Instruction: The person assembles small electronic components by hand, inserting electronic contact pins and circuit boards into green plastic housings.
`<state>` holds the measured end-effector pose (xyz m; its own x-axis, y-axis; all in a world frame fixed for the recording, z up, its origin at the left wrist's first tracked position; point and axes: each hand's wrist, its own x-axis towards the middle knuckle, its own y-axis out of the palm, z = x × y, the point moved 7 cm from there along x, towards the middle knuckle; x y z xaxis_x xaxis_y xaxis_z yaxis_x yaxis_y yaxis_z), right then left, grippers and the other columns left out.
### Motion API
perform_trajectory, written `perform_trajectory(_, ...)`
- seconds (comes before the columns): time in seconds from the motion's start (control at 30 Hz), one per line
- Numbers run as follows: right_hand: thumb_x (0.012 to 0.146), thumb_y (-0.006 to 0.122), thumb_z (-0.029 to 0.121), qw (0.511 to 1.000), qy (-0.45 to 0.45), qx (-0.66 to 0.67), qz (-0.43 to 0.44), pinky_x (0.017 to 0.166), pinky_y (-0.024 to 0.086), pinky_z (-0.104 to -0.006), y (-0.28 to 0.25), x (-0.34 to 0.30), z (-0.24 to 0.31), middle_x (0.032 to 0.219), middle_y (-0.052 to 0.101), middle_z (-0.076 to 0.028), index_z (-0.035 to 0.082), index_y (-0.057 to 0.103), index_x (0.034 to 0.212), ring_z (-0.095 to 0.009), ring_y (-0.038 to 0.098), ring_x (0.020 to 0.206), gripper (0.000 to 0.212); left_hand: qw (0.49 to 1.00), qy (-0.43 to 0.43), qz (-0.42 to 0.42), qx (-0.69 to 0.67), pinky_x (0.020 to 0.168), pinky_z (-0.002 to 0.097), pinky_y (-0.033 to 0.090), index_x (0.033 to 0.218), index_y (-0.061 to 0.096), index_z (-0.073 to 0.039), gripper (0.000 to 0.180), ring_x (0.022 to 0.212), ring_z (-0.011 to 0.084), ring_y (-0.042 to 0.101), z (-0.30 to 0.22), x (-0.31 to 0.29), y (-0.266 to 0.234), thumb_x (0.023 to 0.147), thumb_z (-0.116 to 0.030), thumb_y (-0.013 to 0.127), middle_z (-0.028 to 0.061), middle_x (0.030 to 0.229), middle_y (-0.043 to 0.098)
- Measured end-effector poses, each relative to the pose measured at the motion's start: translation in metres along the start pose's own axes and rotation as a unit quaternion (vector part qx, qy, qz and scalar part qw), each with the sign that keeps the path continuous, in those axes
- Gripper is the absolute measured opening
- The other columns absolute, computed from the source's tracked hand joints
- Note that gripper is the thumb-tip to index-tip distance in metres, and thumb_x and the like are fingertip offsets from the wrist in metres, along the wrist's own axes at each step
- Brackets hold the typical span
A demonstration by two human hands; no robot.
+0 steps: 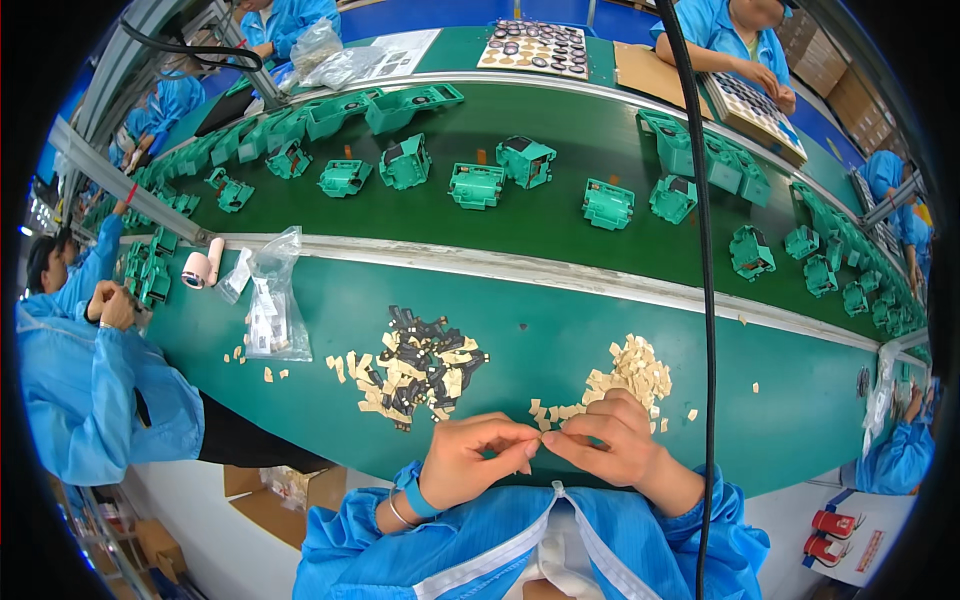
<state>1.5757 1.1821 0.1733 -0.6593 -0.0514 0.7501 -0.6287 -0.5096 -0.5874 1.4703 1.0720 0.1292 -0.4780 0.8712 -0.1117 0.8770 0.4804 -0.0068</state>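
Observation:
My left hand (pixel 472 462) and my right hand (pixel 612 440) meet fingertip to fingertip over the near edge of the green worktable (pixel 560 330). Both are closed in a pinch; what lies between the fingers is too small to make out. Just beyond my right hand spreads a heap of small cream-coloured pieces (pixel 637 370), some loose ones trailing toward my fingertips. Ahead of my left hand lies a pile of small black parts (pixel 405 345) mixed with more of those cream pieces. A blue band circles my left wrist.
Behind a metal rail (pixel 520 262), a green belt carries several green plastic housings (pixel 476 186). A clear plastic bag (pixel 275 300) and a pink cylindrical object (pixel 204 265) lie at left. A black cable (pixel 706 300) hangs down in front. Co-workers in blue sit around.

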Motion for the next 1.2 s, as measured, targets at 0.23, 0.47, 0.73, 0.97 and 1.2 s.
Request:
perform_trajectory(0.23,0.067,0.067,0.013,0.999,-0.031,-0.008,0.023,0.06,0.043,-0.0285,-0.007,0.003,-0.001,0.086,0.059,-0.002,0.01,0.069,0.091,-0.016,0.055,0.078,0.025,0.989,-0.086,0.046,-0.11,0.06,0.0242,0.056,0.098,0.065,0.006,0.017,0.071,0.015,0.068,0.009,0.003,0.008,0.091,-0.008,0.061,0.0116,0.082,0.068)
perform_trajectory(0.47,0.066,0.067,0.013,0.998,-0.045,-0.002,0.048,0.062,0.044,-0.0275,-0.009,0.001,-0.001,0.086,0.06,-0.001,0.009,0.068,0.086,-0.016,0.055,0.076,0.021,0.982,-0.117,0.06,-0.137,0.056,0.0249,0.055,0.095,0.064,0.007,0.016,0.07,0.0207,0.069,0.016,0.005,0.014,0.092,-0.007,0.058,0.0138,0.081,0.068)
perform_trajectory(0.73,0.06,0.072,0.011,0.998,-0.045,0.016,0.048,0.057,0.039,-0.0274,-0.009,-0.001,-0.005,0.081,0.059,0.0,0.011,0.071,0.084,-0.016,0.053,0.073,0.025,0.974,-0.141,0.084,-0.157,0.058,0.0231,0.054,0.099,0.063,0.004,0.018,0.07,0.0172,0.069,0.029,0.009,0.019,0.094,-0.012,0.056,0.0122,0.083,0.068)
perform_trajectory(0.97,0.07,0.073,0.007,0.989,0.107,0.103,0.021,0.065,0.046,-0.0305,-0.013,-0.007,-0.054,0.091,0.061,-0.006,0.005,0.068,0.087,-0.019,0.056,0.076,0.018,0.982,-0.125,-0.016,-0.144,0.053,0.0242,0.052,0.091,0.063,0.004,0.014,0.063,0.0162,0.066,0.06,0.022,0.013,0.091,-0.01,0.06,0.0113,0.077,0.067)
perform_trajectory(1.2,0.068,0.081,0.015,0.936,0.334,0.03,-0.103,0.092,0.043,-0.0384,0.052,0.057,-0.238,0.121,0.053,-0.016,0.007,0.025,0.144,-0.03,0.052,0.113,0.095,0.924,0.133,-0.098,0.346,0.058,0.0313,0.049,0.083,0.068,-0.007,0.011,0.066,0.023,0.061,0.052,0.026,0.031,0.073,-0.007,0.072,0.0052,0.071,0.066)
